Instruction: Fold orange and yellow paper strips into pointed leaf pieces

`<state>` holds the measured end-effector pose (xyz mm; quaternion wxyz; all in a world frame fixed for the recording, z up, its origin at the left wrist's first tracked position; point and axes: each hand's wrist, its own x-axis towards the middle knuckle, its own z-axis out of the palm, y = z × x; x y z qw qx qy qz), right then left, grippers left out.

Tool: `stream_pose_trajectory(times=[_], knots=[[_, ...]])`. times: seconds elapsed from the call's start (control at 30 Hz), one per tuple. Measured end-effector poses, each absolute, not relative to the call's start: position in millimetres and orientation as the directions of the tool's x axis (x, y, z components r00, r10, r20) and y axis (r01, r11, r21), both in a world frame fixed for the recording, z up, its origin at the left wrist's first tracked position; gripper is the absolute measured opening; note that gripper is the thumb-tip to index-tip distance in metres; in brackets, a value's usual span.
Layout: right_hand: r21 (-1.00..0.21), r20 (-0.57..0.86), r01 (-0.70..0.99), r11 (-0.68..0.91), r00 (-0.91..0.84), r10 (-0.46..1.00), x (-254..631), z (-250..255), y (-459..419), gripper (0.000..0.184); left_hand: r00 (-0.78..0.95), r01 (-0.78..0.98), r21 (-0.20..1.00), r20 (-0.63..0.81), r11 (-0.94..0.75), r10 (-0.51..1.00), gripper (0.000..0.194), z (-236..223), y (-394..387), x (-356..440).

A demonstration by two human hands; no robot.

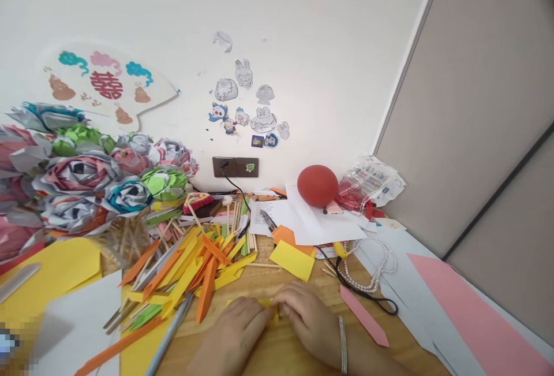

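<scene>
At the front middle of the wooden table, a small piece of yellow paper [274, 317] lies mostly hidden under both hands. My left hand [243, 323] rests over its left part, fingers bent together and pressed on it. My right hand [304, 311], with a pale bracelet at the wrist, closes thumb and fingers on its right end. The fingertips of the two hands nearly meet. Just beyond them lies a yellow paper rectangle [293, 260], partly over orange paper [288, 237].
Folded yellow and orange paper strips [208, 275] and thin sticks are heaped at left, near paper flowers [82, 174]. A grey rod [170, 332] lies left of my hands. At right are a pink strip [363, 315], black cord [385, 306], beads [389, 257] and a red balloon [317, 185].
</scene>
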<state>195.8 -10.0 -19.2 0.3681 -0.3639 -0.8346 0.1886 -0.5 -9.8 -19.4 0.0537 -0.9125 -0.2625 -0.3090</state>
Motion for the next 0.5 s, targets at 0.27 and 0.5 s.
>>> stream_pose_trajectory(times=[0.27,0.5], knots=[[-0.546,0.469,0.418,0.726,-0.566,0.678,201,-17,-2,0.025,0.81,0.319,0.287,0.413,-0.903,0.417,0.027,9,-14,-2],[-0.523,0.404,0.439,0.731,-0.627,0.666,208,-7,-7,0.023,0.792,0.351,0.524,0.276,-0.776,0.545,0.024,17,-20,-8]])
